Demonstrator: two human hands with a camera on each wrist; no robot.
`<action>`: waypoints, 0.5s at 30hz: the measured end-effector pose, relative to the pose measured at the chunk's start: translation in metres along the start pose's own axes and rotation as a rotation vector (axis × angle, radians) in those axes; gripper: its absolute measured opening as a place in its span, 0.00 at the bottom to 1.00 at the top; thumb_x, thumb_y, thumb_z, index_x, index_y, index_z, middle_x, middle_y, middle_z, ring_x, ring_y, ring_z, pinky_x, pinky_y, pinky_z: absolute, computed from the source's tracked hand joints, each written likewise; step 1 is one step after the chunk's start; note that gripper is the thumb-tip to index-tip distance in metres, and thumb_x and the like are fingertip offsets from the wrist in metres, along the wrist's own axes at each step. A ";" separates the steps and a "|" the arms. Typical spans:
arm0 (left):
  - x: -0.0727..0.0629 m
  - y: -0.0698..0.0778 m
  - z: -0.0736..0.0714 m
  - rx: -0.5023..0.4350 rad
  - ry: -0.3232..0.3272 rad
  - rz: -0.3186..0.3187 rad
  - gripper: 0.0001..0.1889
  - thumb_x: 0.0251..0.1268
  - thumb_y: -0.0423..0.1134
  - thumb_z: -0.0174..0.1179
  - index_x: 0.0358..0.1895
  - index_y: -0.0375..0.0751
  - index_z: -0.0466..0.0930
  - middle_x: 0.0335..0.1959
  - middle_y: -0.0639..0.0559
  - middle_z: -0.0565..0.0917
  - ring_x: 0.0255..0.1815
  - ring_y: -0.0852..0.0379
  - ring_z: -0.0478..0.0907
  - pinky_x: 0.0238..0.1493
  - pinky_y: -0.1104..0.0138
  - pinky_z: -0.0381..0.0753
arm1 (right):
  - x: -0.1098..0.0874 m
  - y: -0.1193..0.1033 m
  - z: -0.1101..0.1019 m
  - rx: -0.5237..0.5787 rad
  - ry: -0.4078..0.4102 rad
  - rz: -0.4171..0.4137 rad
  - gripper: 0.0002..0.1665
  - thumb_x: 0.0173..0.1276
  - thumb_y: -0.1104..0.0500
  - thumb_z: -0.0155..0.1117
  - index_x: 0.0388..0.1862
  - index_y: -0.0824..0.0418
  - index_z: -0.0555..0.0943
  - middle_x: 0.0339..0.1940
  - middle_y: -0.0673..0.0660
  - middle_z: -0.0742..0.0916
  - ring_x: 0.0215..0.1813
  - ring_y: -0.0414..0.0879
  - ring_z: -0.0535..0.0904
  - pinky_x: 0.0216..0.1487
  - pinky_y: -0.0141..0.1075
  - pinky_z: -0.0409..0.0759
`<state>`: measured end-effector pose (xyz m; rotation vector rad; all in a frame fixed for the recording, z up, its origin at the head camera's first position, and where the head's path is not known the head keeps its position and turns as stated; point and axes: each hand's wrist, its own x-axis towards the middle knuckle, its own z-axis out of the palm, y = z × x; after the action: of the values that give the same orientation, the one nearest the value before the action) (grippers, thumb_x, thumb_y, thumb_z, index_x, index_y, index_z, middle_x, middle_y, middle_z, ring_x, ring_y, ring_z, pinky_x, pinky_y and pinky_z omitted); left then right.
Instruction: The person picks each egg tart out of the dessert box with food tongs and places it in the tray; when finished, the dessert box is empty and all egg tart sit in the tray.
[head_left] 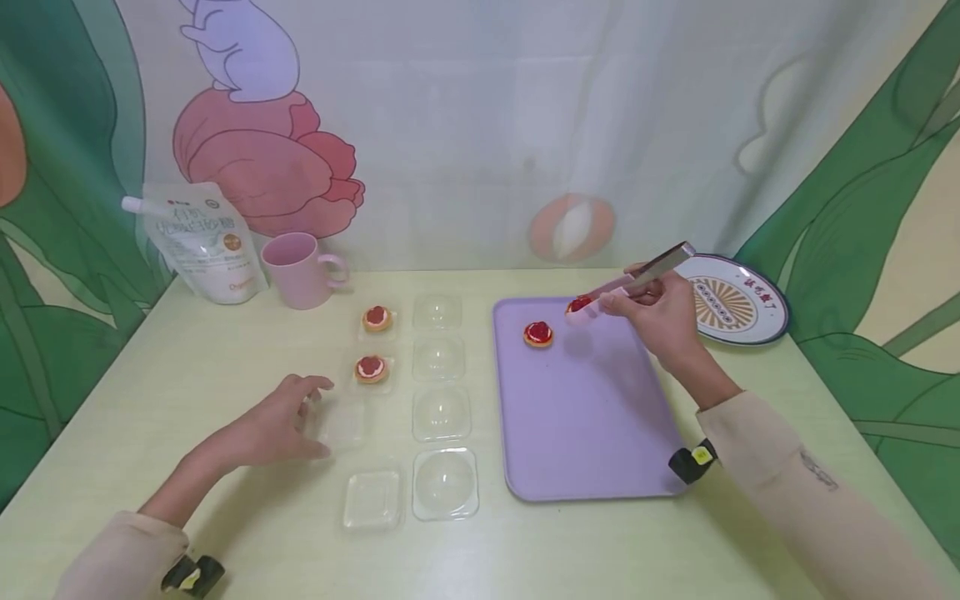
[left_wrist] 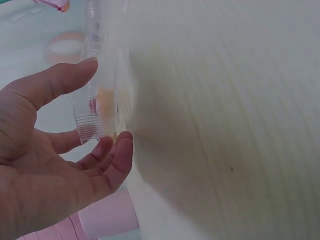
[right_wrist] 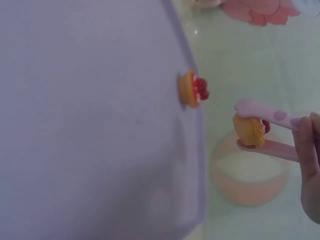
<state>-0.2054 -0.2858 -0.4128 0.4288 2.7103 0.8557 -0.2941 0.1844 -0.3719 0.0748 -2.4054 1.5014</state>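
My right hand [head_left: 660, 317] grips a pair of tongs [head_left: 666, 263] with pink tips. Between the tips is a small red-topped tart [right_wrist: 248, 131], lifted above a purple tray [head_left: 585, 442]. A second tart [head_left: 537, 334] sits on the tray near its far left corner. My left hand [head_left: 273, 423] is at the left side of a clear plastic box [head_left: 343, 423], thumb and fingers spread loosely around it. In the left wrist view fingertips [left_wrist: 125, 142] lie close to the box wall; firm contact cannot be told.
Two tarts [head_left: 377, 318] sit in clear boxes farther back. Another clear box [head_left: 372, 500] is nearer me, beside a column of clear lids [head_left: 446, 485]. A pink mug [head_left: 296, 271] and a white pouch [head_left: 210, 250] stand back left. An oval plate [head_left: 757, 292] lies back right.
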 end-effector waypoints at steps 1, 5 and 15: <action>0.000 0.000 0.000 0.016 -0.003 0.005 0.44 0.46 0.37 0.78 0.66 0.29 0.64 0.51 0.35 0.71 0.47 0.44 0.72 0.42 0.60 0.75 | 0.001 0.005 0.000 -0.006 0.006 0.016 0.29 0.61 0.60 0.75 0.58 0.69 0.75 0.42 0.61 0.85 0.34 0.31 0.81 0.36 0.22 0.80; 0.001 0.000 0.001 0.060 -0.020 0.019 0.44 0.44 0.38 0.79 0.65 0.30 0.64 0.42 0.40 0.72 0.40 0.50 0.69 0.39 0.63 0.71 | 0.006 0.019 0.004 -0.004 0.018 0.050 0.28 0.60 0.63 0.75 0.56 0.71 0.75 0.35 0.52 0.84 0.31 0.29 0.80 0.34 0.21 0.80; 0.010 -0.001 0.007 0.067 0.004 0.061 0.44 0.42 0.39 0.80 0.63 0.26 0.66 0.29 0.48 0.71 0.32 0.57 0.65 0.35 0.66 0.66 | 0.017 0.037 0.017 0.003 0.013 0.069 0.25 0.57 0.67 0.75 0.50 0.74 0.75 0.23 0.43 0.83 0.25 0.23 0.79 0.29 0.20 0.79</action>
<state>-0.2123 -0.2795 -0.4199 0.5269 2.7483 0.7838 -0.3221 0.1885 -0.4059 -0.0178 -2.4185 1.5298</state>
